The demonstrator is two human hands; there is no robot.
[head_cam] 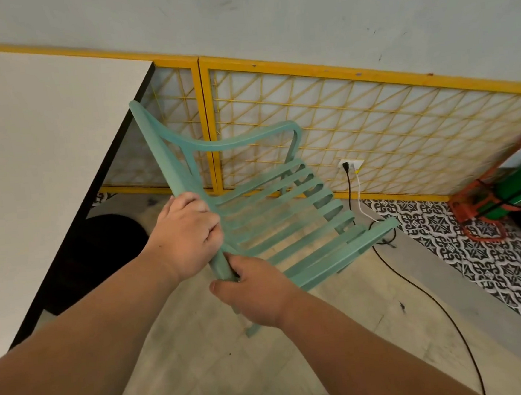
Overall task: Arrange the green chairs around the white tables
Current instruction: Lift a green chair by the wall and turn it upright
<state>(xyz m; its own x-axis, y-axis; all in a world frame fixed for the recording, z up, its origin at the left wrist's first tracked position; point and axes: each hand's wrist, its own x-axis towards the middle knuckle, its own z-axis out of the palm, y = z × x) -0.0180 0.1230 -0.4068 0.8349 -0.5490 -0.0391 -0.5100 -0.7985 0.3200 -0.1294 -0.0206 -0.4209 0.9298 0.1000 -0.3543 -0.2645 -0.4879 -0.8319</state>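
Head view: both hands grip the top rail of one green chair (274, 227), left hand (190, 231) above, right hand (254, 288) below, fingers curled round it. Chair is beside the white table (41, 158), at its corner, not yet tucked in. Judged mid-placement; no other chairs visible. Chair: slatted plastic, curved armrests, tilted.

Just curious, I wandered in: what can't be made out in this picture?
Head view:
Chair legs: mostly hidden behind its seat and the right hand.
Table: cut off by the left edge; underneath is dark shadow.
Orange-and-green thing: cut off by the right edge.
Black cable: leaves the bottom edge.
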